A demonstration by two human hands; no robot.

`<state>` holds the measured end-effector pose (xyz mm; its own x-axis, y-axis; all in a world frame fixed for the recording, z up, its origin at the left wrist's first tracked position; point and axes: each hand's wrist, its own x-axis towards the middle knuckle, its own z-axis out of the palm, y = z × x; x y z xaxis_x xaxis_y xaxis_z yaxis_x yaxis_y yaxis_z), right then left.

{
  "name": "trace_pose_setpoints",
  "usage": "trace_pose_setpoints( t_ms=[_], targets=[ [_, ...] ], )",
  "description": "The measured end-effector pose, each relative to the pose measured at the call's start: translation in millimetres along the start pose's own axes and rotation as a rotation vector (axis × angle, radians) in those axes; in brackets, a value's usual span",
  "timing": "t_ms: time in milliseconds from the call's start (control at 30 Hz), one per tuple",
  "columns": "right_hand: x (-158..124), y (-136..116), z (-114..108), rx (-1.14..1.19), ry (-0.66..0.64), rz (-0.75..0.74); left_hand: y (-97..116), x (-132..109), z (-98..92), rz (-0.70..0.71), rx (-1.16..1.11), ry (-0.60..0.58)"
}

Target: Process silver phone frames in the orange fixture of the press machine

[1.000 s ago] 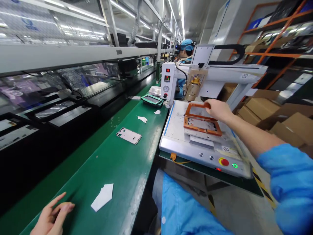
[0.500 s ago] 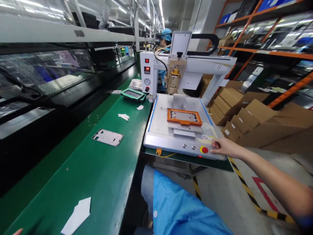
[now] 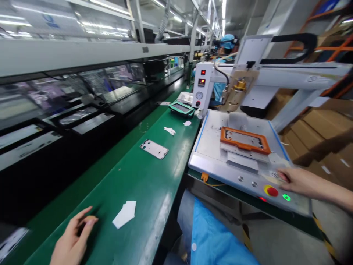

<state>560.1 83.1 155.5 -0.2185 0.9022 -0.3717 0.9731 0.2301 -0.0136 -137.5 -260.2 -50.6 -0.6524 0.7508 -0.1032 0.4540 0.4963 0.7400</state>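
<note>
nearest, the left hand [image 3: 74, 235] was released, fingers loosely bent over the green bench [image 3: 149, 180], with a white sheet [image 3: 124, 214] just to its right. the right hand [image 3: 299, 181] had its fingers curled in near the green-lit button [image 3: 286, 197] and the red knob [image 3: 272, 191] on the machine [image 3: 215, 167]; whether it touched or grasped anything, i could not tell. the orange frame [image 3: 244, 147] lay on the machine, beyond the right hand and to its left, well apart from the left hand, around a pale plate [image 3: 242, 138]. a similar loose plate [image 3: 154, 148] lay on the bench, nearer than two white scraps [image 3: 170, 131]. farther off sat a green frame [image 3: 181, 108], then a person in a blue cap [image 3: 228, 41].
</note>
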Motion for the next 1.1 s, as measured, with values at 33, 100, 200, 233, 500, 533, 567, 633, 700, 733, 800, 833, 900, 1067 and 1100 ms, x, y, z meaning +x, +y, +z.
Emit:
trace_pose_setpoints(
  t_ms=[33,100,200,233,500,533,567,633,700,733,800,833,900,1067,1100],
  targets=[
    [4.8,-19.9,-3.4,0.044,0.066,-0.058,4.7,0.6,-0.1,-0.007,-0.013,-0.031],
    [17.1,-80.7,-2.0,0.174,0.188,-0.213,12.5,1.4,0.1,0.003,-0.042,-0.065],
    [47.5,-203.0,26.3,0.282,0.178,-0.521,21.4,0.1,-0.5,0.037,-0.066,-0.028],
    [61.1,-243.5,41.0,0.284,0.155,-0.624,23.6,-0.6,-1.5,0.041,-0.064,0.005],
    [179.9,-426.2,124.0,0.098,0.413,-0.79,-1.7,14.3,-38.8,-0.243,0.131,0.471],
    [192.7,-439.1,124.8,0.069,0.396,-0.814,-8.5,17.2,-44.7,-0.285,0.159,0.511],
    [204.3,-452.2,124.4,0.042,0.367,-0.834,-14.4,19.4,-49.6,-0.32,0.184,0.544],
    [223.8,-478.9,121.9,-0.006,0.299,-0.844,-22.4,21.7,-55.6,-0.376,0.234,0.591],
    [238.0,-504.5,119.4,-0.04,0.243,-0.839,-25.2,21.3,-56.3,-0.413,0.287,0.604],
    [243.3,-515.7,118.5,-0.052,0.227,-0.838,-25.0,20.6,-55.2,-0.423,0.314,0.593],
    [250.7,-532.8,117.4,-0.066,0.216,-0.84,-22.9,19.7,-51.6,-0.428,0.365,0.548],
    [253.0,-538.4,116.9,-0.067,0.217,-0.842,-21.4,20.4,-49.8,-0.432,0.388,0.525],
    [254.2,-543.8,115.2,-0.064,0.219,-0.847,-17.9,26.5,-47.0,-0.451,0.43,0.497],
    [232.6,-541.8,111.9,-0.052,0.209,-0.836,-7.4,73.0,-42.1,-0.517,0.504,0.505],
    [224.1,-541.2,113.6,-0.05,0.215,-0.828,-5.0,83.8,-40.4,-0.531,0.51,0.517]
  ],
)
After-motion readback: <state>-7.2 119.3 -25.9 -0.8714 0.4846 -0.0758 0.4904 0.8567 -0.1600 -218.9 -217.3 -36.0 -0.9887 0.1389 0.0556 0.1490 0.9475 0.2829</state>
